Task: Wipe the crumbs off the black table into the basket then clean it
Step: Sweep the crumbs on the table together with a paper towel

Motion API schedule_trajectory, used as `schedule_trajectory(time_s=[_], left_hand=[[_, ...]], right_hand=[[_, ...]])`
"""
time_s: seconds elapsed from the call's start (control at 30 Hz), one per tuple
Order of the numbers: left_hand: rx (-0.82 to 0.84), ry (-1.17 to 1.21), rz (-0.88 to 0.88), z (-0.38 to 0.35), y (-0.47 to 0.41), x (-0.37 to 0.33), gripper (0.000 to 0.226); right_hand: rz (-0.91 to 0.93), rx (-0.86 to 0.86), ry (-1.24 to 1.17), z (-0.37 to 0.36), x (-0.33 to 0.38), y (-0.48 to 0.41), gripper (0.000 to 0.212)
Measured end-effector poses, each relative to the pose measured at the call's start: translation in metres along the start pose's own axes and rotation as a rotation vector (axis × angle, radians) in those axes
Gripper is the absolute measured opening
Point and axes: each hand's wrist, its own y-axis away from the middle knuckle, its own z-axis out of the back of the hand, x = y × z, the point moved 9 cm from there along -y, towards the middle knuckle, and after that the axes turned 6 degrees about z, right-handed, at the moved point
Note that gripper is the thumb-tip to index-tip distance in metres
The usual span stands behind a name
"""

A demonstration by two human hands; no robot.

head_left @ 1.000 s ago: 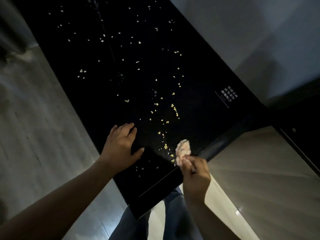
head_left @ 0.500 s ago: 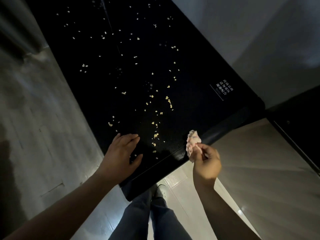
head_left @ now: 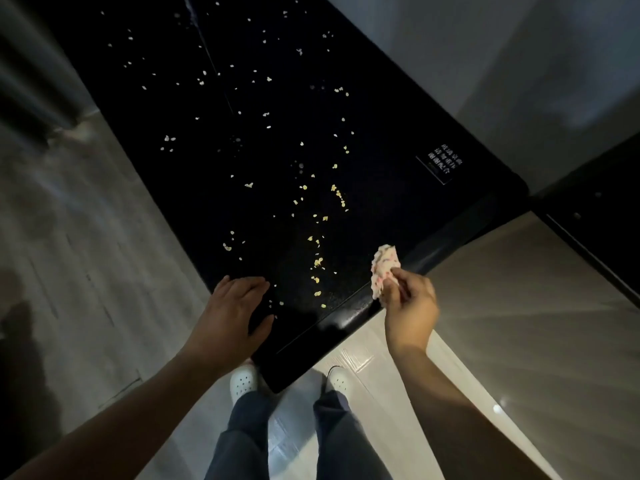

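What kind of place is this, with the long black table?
Probably a shared eating spot, such as a canteen or café, though that is a guess. A long black table carries scattered crumbs and a small printed notice, and pale floor tiles lie below.

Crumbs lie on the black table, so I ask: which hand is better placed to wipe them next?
The right hand: it pinches the crumpled cloth at the near edge of the black table, beside the yellow crumbs. The left hand lies flat on the table, holding nothing.
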Motion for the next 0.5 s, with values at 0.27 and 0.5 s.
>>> schedule_trajectory(time_s=[0.27,0.5], left_hand=[[0.024,0.078,-0.094,0.018,0.002,0.035,0.062],[0.077,0.009,-0.192,0.022,0.008,0.063,0.06]], right_hand=[[-0.092,-0.215,0.014,-0.037,0.017,0.112,0.013],[-0.098,-0.235,-0.026,-0.036,0.054,0.108,0.01]])
